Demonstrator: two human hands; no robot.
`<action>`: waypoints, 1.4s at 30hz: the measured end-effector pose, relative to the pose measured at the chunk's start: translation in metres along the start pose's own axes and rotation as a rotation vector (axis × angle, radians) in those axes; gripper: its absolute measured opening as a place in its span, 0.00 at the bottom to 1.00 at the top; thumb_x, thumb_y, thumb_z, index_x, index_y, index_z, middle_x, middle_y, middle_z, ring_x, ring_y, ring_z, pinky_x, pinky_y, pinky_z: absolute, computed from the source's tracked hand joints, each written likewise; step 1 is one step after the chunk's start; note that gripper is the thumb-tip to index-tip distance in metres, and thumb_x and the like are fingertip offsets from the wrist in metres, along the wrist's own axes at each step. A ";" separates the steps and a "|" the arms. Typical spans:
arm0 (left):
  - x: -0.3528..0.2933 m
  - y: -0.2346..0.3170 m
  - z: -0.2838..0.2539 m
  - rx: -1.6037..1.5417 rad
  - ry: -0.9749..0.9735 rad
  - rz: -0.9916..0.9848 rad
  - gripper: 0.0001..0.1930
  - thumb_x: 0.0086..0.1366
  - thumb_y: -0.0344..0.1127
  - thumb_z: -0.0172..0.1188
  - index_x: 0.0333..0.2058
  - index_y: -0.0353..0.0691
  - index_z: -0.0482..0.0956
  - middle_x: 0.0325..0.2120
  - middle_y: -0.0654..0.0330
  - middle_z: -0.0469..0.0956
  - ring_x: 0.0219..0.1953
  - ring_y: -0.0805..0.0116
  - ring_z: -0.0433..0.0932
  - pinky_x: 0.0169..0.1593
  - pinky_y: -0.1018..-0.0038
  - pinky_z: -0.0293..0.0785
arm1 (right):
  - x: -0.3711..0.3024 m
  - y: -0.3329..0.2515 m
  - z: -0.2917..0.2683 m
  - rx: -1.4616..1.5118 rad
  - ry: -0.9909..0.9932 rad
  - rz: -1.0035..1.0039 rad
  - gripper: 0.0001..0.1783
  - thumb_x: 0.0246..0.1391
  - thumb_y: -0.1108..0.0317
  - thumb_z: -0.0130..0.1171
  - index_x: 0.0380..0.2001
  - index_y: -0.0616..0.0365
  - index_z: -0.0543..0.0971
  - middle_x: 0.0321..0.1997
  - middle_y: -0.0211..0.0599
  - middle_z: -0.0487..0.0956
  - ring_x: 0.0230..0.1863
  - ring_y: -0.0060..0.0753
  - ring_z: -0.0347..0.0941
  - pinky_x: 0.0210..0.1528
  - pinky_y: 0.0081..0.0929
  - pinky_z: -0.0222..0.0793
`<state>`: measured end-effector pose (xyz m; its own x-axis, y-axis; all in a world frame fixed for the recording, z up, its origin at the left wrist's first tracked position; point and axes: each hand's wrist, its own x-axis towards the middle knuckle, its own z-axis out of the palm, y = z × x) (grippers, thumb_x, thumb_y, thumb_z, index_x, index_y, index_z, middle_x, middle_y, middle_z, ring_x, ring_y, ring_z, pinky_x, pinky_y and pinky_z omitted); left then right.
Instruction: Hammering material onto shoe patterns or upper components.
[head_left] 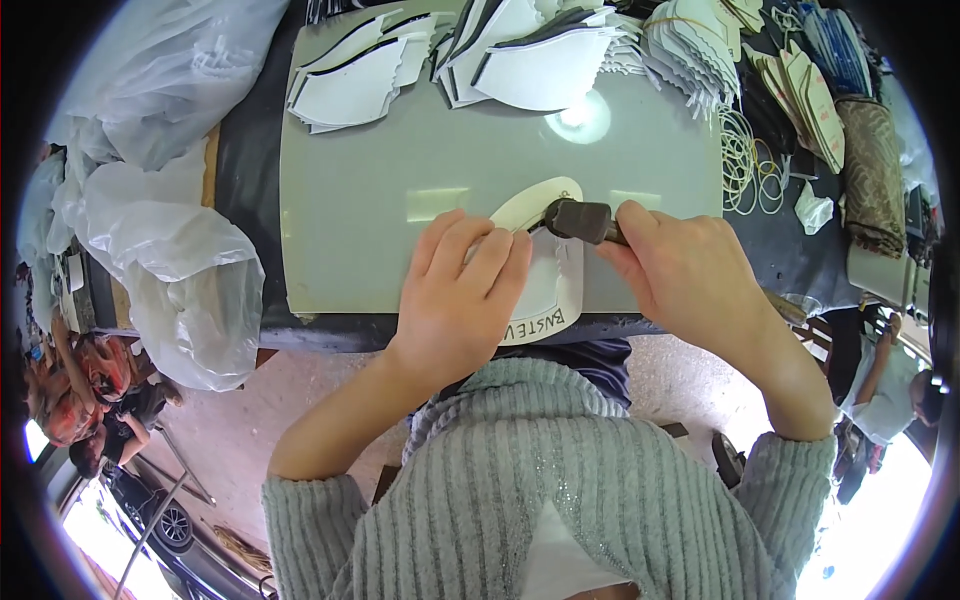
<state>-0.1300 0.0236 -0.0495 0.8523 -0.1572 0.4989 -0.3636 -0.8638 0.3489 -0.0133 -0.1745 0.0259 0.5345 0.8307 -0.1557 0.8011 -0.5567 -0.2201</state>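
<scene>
On the grey board (350, 250) lies a cream curved template (535, 203) with hand lettering along its lower edge, which overhangs the table's front edge. A white cut piece (541, 272) lies within the template's outline. My left hand (455, 290) rests flat on their left side, fingers stretched and slightly apart, hiding part of both. With my right hand (690, 260) I grip the short handle of a hammer (582, 221). Its dark head is over the template's upper right part, at or just above the surface; I cannot tell whether it touches.
Stacks of white pieces with black edges (345, 90) (550, 65) line the board's far side. At the right are a bundle of white pieces (685, 45), looped elastic cord (738, 160) and cream card pieces (800, 105). Plastic bags (170, 250) fill the left. Other people sit farther off.
</scene>
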 end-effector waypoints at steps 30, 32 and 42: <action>0.003 0.010 -0.006 0.102 -0.062 0.049 0.11 0.49 0.26 0.61 0.33 0.28 0.81 0.36 0.54 0.75 0.42 0.57 0.75 0.50 0.57 0.72 | 0.000 -0.018 -0.001 -0.033 -0.052 0.040 0.16 0.59 0.61 0.59 0.28 0.58 0.66 0.19 0.38 0.74 0.17 0.42 0.74 0.17 0.35 0.66; 0.003 0.010 -0.007 0.098 -0.061 0.052 0.11 0.50 0.26 0.61 0.33 0.28 0.80 0.36 0.54 0.75 0.42 0.57 0.75 0.50 0.57 0.72 | -0.004 -0.021 -0.012 0.091 0.135 0.037 0.16 0.58 0.61 0.60 0.27 0.58 0.66 0.19 0.38 0.73 0.17 0.41 0.74 0.17 0.35 0.66; 0.003 0.008 -0.006 0.012 -0.051 -0.039 0.13 0.48 0.26 0.65 0.35 0.30 0.80 0.37 0.56 0.75 0.42 0.55 0.74 0.48 0.58 0.72 | -0.004 -0.018 0.003 -0.017 0.010 0.053 0.18 0.62 0.58 0.56 0.26 0.59 0.67 0.15 0.39 0.73 0.15 0.43 0.74 0.17 0.37 0.67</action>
<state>-0.1324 0.0194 -0.0408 0.8839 -0.1468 0.4441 -0.3250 -0.8756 0.3574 -0.0305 -0.1682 0.0271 0.5789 0.8002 -0.1566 0.7761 -0.5996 -0.1951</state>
